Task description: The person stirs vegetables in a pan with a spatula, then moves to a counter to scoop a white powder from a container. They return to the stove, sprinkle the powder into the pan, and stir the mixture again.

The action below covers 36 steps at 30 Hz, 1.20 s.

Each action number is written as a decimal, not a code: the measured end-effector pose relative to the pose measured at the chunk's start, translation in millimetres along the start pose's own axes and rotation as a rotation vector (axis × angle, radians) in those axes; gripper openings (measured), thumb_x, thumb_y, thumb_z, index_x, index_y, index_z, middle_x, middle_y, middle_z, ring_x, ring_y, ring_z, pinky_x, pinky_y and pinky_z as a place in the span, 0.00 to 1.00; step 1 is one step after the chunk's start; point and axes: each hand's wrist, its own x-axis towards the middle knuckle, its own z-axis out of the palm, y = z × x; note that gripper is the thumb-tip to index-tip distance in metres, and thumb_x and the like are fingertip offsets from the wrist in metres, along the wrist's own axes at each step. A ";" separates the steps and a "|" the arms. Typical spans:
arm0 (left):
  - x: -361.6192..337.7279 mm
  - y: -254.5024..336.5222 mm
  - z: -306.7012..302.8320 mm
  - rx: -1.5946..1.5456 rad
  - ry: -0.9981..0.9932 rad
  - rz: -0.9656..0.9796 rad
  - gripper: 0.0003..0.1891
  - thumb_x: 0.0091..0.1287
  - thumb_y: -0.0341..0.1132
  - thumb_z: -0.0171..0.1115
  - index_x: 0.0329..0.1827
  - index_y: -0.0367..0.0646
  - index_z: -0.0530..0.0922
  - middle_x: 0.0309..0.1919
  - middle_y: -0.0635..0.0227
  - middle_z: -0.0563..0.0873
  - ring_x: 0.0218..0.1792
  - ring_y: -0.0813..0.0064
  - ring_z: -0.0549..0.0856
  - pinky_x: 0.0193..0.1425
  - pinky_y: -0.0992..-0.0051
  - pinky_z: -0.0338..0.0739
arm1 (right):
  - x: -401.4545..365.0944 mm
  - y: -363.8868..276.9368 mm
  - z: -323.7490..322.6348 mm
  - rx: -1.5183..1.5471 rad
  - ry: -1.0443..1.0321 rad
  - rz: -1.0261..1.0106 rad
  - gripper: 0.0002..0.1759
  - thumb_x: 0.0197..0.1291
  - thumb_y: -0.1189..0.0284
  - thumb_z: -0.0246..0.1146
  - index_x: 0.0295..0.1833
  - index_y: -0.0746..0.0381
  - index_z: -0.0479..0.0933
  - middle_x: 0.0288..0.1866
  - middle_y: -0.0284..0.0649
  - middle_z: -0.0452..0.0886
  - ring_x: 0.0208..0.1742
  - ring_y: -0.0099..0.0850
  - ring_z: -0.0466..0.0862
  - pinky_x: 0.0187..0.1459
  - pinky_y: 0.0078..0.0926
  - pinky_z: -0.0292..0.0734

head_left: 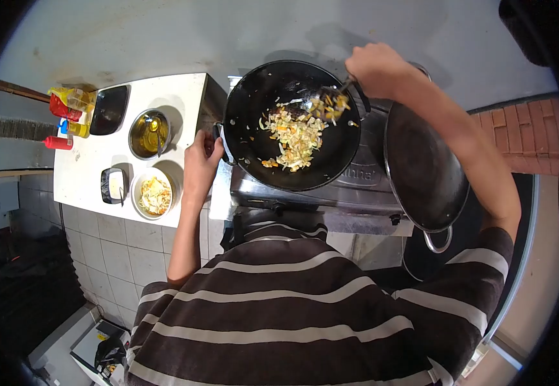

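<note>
A black wok (260, 96) stands on the stove, with a heap of chopped vegetables (295, 138) in its middle. My left hand (201, 157) is closed on the wok's side handle (223, 143) at the left rim. Over the wok's far right rim, my right hand (374, 69) grips the handle of a spatula or turner; its head is largely covered by food. A portion of chopped vegetables (331, 106) rests on that tool, raised above the rest.
A large dark pan (427, 167) sits on the stove's right side. On the white table (89, 180) at left are a metal bowl of oil (149, 134), a white bowl of shredded vegetables (155, 195), a small black dish (113, 185), a black tray (109, 109) and a red bottle (58, 143).
</note>
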 end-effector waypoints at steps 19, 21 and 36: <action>-0.4 -8.6 2.4 -0.026 0.009 0.001 0.13 0.71 0.35 0.66 0.43 0.31 0.78 0.25 0.54 0.84 0.25 0.66 0.82 0.34 0.66 0.77 | -36.9 -124.8 130.5 2.345 -0.677 0.548 0.16 0.77 0.60 0.58 0.54 0.63 0.75 0.25 0.28 0.71 0.17 0.15 0.63 0.19 0.21 0.59; -1.2 -7.9 0.9 -0.012 -0.012 -0.016 0.13 0.72 0.35 0.66 0.45 0.30 0.79 0.26 0.56 0.86 0.26 0.74 0.82 0.35 0.70 0.77 | -39.2 -137.4 125.9 2.387 -0.594 0.571 0.15 0.79 0.64 0.55 0.61 0.63 0.73 0.23 0.24 0.65 0.17 0.14 0.61 0.19 0.19 0.56; -0.1 -8.5 0.3 -0.032 -0.008 -0.004 0.13 0.71 0.36 0.66 0.42 0.31 0.78 0.25 0.55 0.85 0.25 0.67 0.82 0.34 0.66 0.77 | -114.2 -145.7 51.6 0.548 0.192 0.352 0.26 0.67 0.77 0.59 0.71 0.60 0.70 0.39 0.52 0.83 0.33 0.55 0.87 0.37 0.53 0.84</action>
